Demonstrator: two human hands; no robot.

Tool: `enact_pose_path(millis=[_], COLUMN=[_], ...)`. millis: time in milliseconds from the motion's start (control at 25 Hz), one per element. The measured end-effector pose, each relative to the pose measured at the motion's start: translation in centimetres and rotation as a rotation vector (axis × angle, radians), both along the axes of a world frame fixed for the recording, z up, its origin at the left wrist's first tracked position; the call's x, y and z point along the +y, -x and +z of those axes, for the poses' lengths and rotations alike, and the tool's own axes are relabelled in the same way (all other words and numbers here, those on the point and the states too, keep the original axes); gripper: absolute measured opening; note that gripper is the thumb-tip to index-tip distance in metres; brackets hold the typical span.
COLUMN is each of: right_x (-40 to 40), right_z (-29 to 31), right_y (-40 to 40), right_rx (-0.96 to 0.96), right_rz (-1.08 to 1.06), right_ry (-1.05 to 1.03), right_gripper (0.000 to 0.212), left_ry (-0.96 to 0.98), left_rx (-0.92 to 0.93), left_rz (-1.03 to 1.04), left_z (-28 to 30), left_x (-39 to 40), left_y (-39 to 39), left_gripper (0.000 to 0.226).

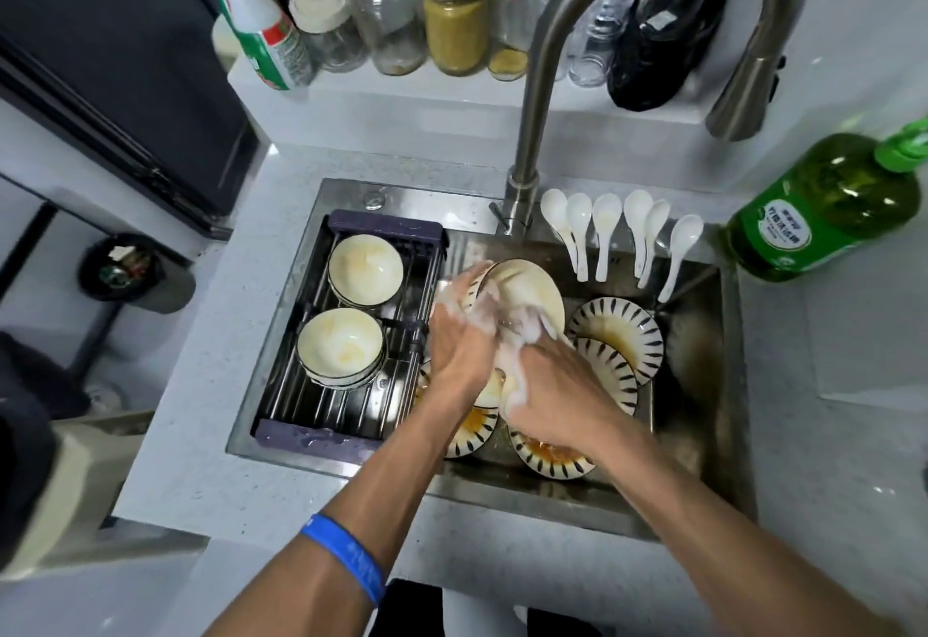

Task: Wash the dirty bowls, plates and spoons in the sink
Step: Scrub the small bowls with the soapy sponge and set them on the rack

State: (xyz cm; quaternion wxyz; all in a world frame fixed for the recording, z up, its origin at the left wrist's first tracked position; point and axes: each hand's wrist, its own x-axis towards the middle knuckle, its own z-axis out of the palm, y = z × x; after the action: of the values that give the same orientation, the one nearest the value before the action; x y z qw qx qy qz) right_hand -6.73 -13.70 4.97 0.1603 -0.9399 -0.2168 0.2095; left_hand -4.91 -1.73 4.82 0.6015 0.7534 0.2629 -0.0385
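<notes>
Blue rubber wristband [346,557] on my left forearm, nearest the lens. Left hand [459,345] grips the striped rim of a glazed ceramic plate [527,292], tilted above the steel sink [703,385]. Right hand [547,378], foam-coated, fingers curled against its cream face. Stained striped plates [620,330] lie below; bowls [341,342] stacked in the wire rack [351,405]; six white spoons [607,229] on the rim.

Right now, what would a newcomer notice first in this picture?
Two soapy hands, left hand and right hand, scrub a striped ceramic plate over the steel sink. Six white ceramic spoons line its back edge; stained cream bowls sit in the rack at left.
</notes>
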Motion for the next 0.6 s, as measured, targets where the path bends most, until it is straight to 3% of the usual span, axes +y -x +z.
enact_pose_path(millis=[80,200,280,400,480,600], right_x=[0.5,-0.5,-0.6,-0.7,0.0,-0.5], right_z=[-0.7,-1.2,-1.1,-1.3,-1.4,-1.2], right_y=[0.2,-0.7,-0.7,-0.1,0.0,-0.4], right_rx=[-0.106,-0.197,-0.251,-0.119,-0.175,-0.266], right_rz=[0.021,0.037,0.132,-0.006,0.082,0.044], right_ry=[0.032,-0.14,-0.062,-0.17,-0.107,-0.196], right_gripper=[0.012,0.025,0.027,0.029,0.015,0.015], left_ry=[0.053,0.106,0.044,0.0,-0.006,0.05], left_rx=[0.005,-0.034,0.005,-0.06,0.036,-0.054], left_rz=[0.017,0.094,-0.163,-0.153,-0.281,-0.145], left_z=[-0.2,0.9,0.8,1.0,0.9,0.9], left_x=[0.1,0.4,1.1,1.8,2.2,2.5], left_y=[-0.1,0.2,-0.6,-1.3,-1.5,-1.5], left_gripper=[0.035,0.036,0.036,0.041,0.043,0.046])
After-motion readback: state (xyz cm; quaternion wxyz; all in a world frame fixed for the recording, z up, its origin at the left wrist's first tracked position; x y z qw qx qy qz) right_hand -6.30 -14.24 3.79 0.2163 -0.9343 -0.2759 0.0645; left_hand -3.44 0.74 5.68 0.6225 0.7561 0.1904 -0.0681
